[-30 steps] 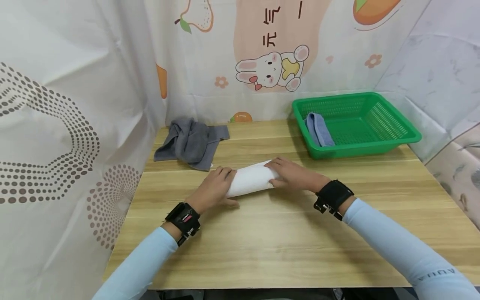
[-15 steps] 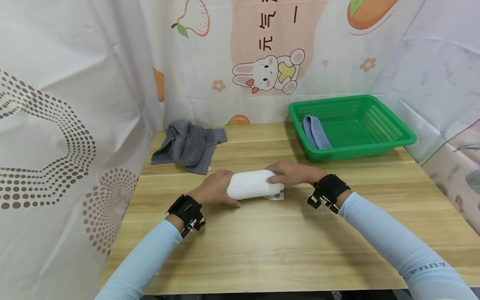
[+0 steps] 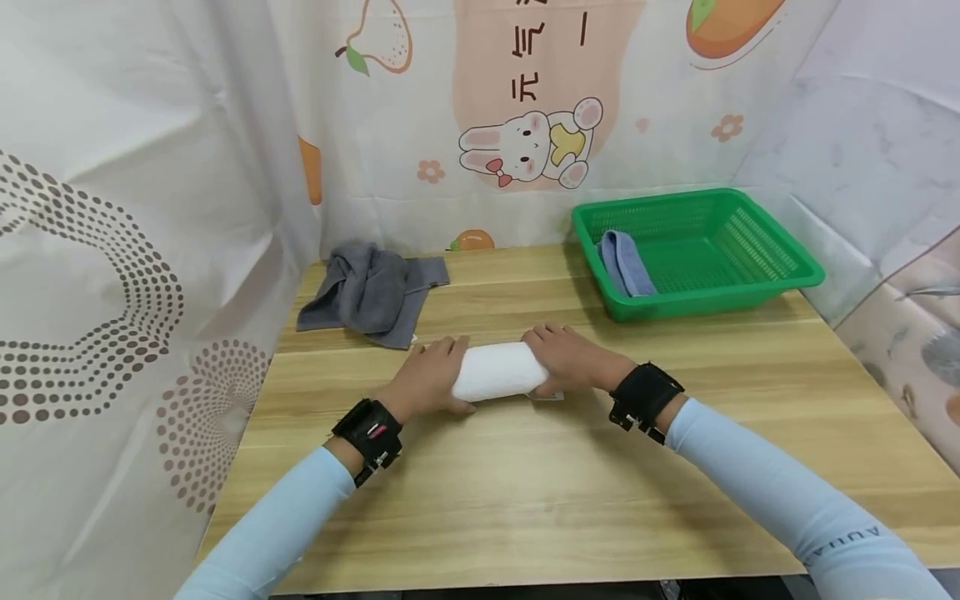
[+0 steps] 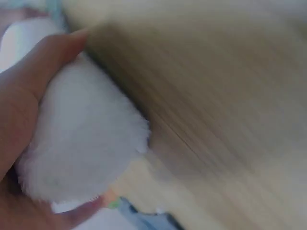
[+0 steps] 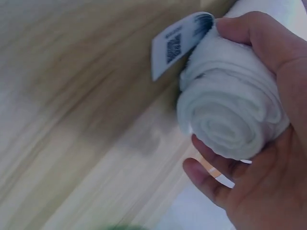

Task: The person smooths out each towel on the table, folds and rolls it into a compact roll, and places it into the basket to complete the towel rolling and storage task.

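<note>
A white towel (image 3: 495, 372), rolled into a thick cylinder, lies crosswise at the middle of the wooden table. My left hand (image 3: 429, 377) grips its left end, thumb on the near side and fingers over the far side. Around the right end curls my right hand (image 3: 567, 360). In the right wrist view the spiral end of the rolled towel (image 5: 223, 122) faces the camera, and a printed tag (image 5: 175, 45) sticks out beside the thumb. The left wrist view shows the towel's fuzzy other end (image 4: 86, 139) between thumb and fingers.
A crumpled grey towel (image 3: 367, 292) lies at the back left of the table (image 3: 480, 517). At the back right stands a green plastic basket (image 3: 705, 304) with a folded blue-grey cloth (image 3: 627, 265) inside. A printed curtain (image 3: 390, 150) hangs behind.
The white towel has turned a little and lies more level, its tag now showing on the near side. My right hand has shifted from the towel's upper side to wrap its right end.
</note>
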`<state>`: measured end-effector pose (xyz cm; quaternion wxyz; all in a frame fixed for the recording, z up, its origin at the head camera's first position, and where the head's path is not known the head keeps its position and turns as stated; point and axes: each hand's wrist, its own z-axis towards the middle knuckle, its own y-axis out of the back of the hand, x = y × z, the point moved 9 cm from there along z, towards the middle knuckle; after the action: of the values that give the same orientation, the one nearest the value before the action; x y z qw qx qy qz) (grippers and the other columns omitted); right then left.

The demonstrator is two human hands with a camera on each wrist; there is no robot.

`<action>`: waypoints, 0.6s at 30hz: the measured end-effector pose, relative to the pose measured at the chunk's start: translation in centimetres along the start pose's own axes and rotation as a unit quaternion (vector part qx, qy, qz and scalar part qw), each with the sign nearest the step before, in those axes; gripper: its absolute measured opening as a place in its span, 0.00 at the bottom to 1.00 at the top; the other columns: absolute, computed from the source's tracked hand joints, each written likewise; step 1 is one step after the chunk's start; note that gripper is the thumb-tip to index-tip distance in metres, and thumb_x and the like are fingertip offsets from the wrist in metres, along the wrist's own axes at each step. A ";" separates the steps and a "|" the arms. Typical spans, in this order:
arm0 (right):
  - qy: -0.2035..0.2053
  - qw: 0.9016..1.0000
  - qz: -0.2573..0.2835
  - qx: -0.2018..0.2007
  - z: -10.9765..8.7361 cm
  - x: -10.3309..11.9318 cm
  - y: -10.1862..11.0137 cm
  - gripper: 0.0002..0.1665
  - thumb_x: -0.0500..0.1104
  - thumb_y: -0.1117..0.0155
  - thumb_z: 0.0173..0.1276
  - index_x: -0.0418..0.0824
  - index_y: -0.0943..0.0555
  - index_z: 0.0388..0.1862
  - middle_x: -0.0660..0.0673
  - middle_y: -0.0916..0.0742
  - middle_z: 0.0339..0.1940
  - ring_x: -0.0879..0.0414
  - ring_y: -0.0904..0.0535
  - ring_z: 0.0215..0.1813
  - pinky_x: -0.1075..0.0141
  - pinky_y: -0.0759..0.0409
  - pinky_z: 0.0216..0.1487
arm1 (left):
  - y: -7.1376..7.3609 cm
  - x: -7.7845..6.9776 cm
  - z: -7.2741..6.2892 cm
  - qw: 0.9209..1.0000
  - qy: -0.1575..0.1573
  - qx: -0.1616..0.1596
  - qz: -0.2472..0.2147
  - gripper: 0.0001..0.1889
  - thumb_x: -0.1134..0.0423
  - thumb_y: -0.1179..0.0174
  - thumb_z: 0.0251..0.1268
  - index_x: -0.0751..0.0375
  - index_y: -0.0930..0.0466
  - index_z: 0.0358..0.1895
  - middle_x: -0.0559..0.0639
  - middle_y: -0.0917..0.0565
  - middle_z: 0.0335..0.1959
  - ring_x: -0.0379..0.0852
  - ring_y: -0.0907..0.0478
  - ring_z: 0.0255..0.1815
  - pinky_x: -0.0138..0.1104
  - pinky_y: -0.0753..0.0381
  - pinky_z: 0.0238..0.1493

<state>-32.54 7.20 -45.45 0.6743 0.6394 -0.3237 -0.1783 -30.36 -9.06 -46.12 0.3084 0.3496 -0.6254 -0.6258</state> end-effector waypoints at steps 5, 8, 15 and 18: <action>0.009 0.998 0.048 0.029 0.6 -0.4 -0.4 0.41 0.53 0.21 0.57 0.33 0.28 0.60 0.39 0.20 0.52 0.42 0.25 0.52 0.48 0.22 0.53 | 0.3 -2.1 -0.1 0.992 -0.057 -0.070 0.090 0.55 0.36 0.25 0.53 0.63 0.40 0.77 0.61 0.23 0.61 0.60 0.22 0.58 0.54 0.24 0.56; -0.006 0.998 0.037 0.042 0.8 -0.2 -0.5 0.43 0.55 0.21 0.57 0.34 0.29 0.63 0.39 0.21 0.54 0.42 0.25 0.54 0.47 0.23 0.55 | 0.2 -2.0 0.1 0.991 -0.048 -0.081 0.091 0.54 0.34 0.25 0.51 0.61 0.38 0.75 0.59 0.21 0.57 0.58 0.20 0.55 0.52 0.23 0.54; 0.025 0.983 -0.174 -0.046 0.3 2.7 -0.3 0.52 0.60 0.23 0.60 0.35 0.35 0.73 0.35 0.22 0.57 0.36 0.24 0.59 0.42 0.24 0.58 | 0.4 -1.1 0.8 0.994 -0.045 -0.088 0.043 0.50 0.36 0.25 0.52 0.59 0.34 0.74 0.60 0.18 0.53 0.58 0.18 0.51 0.51 0.20 0.53; 0.039 0.977 -0.189 -0.085 0.2 3.3 -0.3 0.51 0.56 0.21 0.58 0.33 0.34 0.70 0.34 0.21 0.54 0.36 0.23 0.57 0.43 0.23 0.57 | 0.2 -0.8 1.2 0.995 -0.041 -0.087 0.032 0.50 0.35 0.25 0.52 0.58 0.34 0.74 0.59 0.18 0.52 0.56 0.17 0.48 0.49 0.18 0.49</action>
<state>-30.20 4.83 -45.04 0.6924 0.6358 -0.1541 -0.3044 -30.89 -7.70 -45.90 0.3316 0.2757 -0.5916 -0.6812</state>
